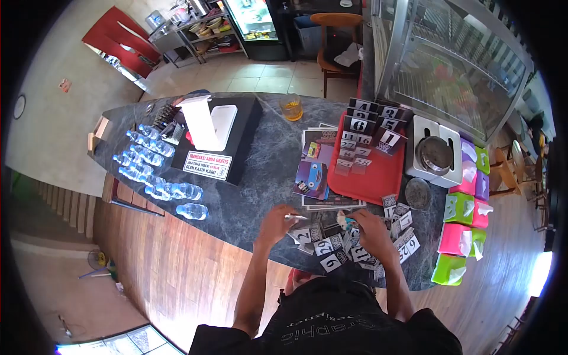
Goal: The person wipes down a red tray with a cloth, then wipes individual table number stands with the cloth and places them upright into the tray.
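My left hand (277, 226) is closed around a small, shiny, light-coloured piece (296, 217), held above the dark counter. My right hand (374, 232) pinches a crumpled white-and-blue cloth (344, 220). Below and between both hands lies a loose pile of number signs (331, 261), black-and-white and at odd angles. More signs (408, 244) spread to the right of my right hand. Beyond the hands, a red tray (378, 188) bears several upright number signs (358, 125) in rows.
Water bottles (192, 211) stand along the counter's left side by a white stand (201, 127). A glass of amber drink (291, 107) is at the back. On the right are a small stove (434, 155), a stone ashtray (418, 193), coloured tissue boxes (454, 238) and a glass display case (455, 65).
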Tool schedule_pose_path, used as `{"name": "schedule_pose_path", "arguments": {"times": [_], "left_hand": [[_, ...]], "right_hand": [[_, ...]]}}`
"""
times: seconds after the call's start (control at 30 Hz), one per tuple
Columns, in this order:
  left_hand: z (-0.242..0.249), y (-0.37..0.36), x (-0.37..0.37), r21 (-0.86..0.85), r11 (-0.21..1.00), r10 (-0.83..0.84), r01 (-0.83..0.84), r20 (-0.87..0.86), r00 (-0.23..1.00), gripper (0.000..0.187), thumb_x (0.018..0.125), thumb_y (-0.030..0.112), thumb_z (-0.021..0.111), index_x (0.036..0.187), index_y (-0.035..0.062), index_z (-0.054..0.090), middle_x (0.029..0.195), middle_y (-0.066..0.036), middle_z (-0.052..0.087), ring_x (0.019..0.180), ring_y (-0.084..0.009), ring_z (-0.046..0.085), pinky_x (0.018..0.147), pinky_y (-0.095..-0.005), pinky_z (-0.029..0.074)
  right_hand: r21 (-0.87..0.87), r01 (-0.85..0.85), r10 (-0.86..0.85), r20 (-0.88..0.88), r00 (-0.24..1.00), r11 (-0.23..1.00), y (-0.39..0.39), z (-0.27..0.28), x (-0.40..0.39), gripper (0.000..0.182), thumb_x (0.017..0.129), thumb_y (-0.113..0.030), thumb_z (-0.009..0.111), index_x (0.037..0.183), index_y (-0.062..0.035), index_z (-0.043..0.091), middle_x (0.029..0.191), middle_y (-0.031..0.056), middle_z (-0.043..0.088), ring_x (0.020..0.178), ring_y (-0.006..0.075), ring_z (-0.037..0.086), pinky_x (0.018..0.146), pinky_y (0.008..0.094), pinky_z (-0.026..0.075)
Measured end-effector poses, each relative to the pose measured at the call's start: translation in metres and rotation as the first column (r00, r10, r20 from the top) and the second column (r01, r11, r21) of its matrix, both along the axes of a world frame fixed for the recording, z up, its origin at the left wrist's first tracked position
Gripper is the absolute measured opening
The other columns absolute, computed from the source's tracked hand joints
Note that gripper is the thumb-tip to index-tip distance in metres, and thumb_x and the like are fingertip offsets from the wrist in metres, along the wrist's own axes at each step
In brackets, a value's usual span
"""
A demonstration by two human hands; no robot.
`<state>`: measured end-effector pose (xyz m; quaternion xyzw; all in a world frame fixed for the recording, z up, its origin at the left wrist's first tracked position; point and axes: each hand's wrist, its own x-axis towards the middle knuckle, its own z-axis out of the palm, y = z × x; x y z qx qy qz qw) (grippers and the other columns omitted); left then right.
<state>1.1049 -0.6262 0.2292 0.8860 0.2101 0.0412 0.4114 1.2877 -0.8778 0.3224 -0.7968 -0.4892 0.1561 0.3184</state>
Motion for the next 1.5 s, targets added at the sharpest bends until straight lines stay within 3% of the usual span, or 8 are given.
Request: {"name": "schedule_pose_path", "arguments": {"times": [0.07,0.3,0.5,0.57,0.87,1.13,1.3,1.5], "left_hand": [[0.014,-0.003,0.002,0.056,0.995,0.078,-0.084,0.101,0.992,0.02,0.084,0.013,0.072,0.103,0.0083,0.072,0.103,-0.012,0.066,0.102,-0.0306,0.064,0.088,-0.0412,0.05],[0.082,-0.009,0.007,-0.356,0.853,0.473,-0.382,0.216,0.854,0.02,0.093,0.011,0.067,0.106,-0.0035,0.07,0.097,-0.012,0.071,0.088,-0.0172,0.069,0.076,-0.0317,0.056],[0.096,-0.014,0.002,-0.663,0.732,0.462,-0.155,0.316,0.829,0.02,0.099,0.012,0.062,0.109,-0.0051,0.062,0.101,-0.01,0.069,0.091,-0.014,0.066,0.079,-0.0304,0.059],[0.088,-0.019,0.003,-0.779,0.616,0.435,0.114,0.458,0.775,0.025,0.098,0.016,0.065,0.113,-0.0023,0.056,0.111,-0.01,0.068,0.101,-0.0139,0.064,0.084,-0.0308,0.057],[0.091,-0.038,0.003,-0.717,0.676,0.384,0.17,0.541,0.748,0.069,0.089,0.046,0.073,0.134,-0.0019,0.05,0.127,-0.013,0.063,0.115,-0.0171,0.059,0.102,-0.0344,0.045],[0.076,-0.044,0.009,-0.719,0.685,0.451,0.118,0.546,0.706,0.064,0.095,0.043,0.067,0.137,-0.0031,0.051,0.124,-0.006,0.063,0.112,-0.012,0.058,0.098,-0.0293,0.045],[0.091,-0.042,0.002,-0.701,0.706,0.542,0.101,0.626,0.561,0.068,0.096,0.05,0.061,0.134,-0.0053,0.053,0.123,-0.01,0.064,0.113,-0.0156,0.059,0.098,-0.0312,0.046],[0.104,-0.044,-0.006,-0.599,0.8,0.403,0.024,0.567,0.718,0.082,0.089,0.063,0.063,0.134,-0.005,0.053,0.119,-0.011,0.065,0.108,-0.0169,0.061,0.097,-0.0327,0.048]], "right_hand": [[0.096,-0.028,0.029,-0.009,1.0,0.995,0.009,0.001,-0.002,0.037,0.08,0.012,0.051,0.113,-0.0001,0.062,0.105,0.0208,0.063,0.102,0.0443,0.059,0.085,0.0479,0.048],[0.31,-0.044,0.062,-0.048,0.997,0.95,0.044,0.014,-0.021,0.034,0.084,0.01,0.053,0.116,0.0011,0.059,0.106,0.0219,0.062,0.102,0.0432,0.06,0.087,0.0425,0.048],[0.343,0.144,-0.041,-0.29,0.956,0.928,0.053,0.034,-0.038,0.031,0.09,0.01,0.05,0.118,0.0003,0.058,0.108,0.0204,0.062,0.103,0.0411,0.061,0.087,0.0382,0.048],[0.302,0.195,-0.083,-0.348,0.934,0.933,0.054,0.039,-0.04,0.03,0.091,0.009,0.049,0.118,0.0006,0.058,0.107,0.0203,0.062,0.103,0.0407,0.062,0.087,0.0375,0.048],[0.379,0.027,0.011,-0.098,0.995,0.925,0.055,0.064,-0.046,0.039,0.085,0.014,0.051,0.121,0.0015,0.059,0.109,0.0182,0.063,0.101,0.0356,0.063,0.087,0.0364,0.048],[0.447,-0.187,0.139,0.139,0.981,0.875,0.086,0.06,-0.061,0.053,0.078,0.01,0.061,0.129,-0.0037,0.06,0.127,0.0131,0.062,0.113,0.0327,0.061,0.097,0.0431,0.046],[0.261,-0.331,0.275,0.229,0.934,0.907,0.069,0.072,-0.047,0.056,0.072,0.008,0.066,0.125,-0.0074,0.062,0.122,0.0091,0.064,0.116,0.0265,0.06,0.105,0.0444,0.039],[-0.043,-0.427,0.412,0.366,0.835,0.903,0.054,0.089,-0.027,0.039,0.075,-0.007,0.072,0.113,-0.0169,0.07,0.115,0.0017,0.066,0.115,0.0186,0.058,0.109,0.045,0.033]]}}
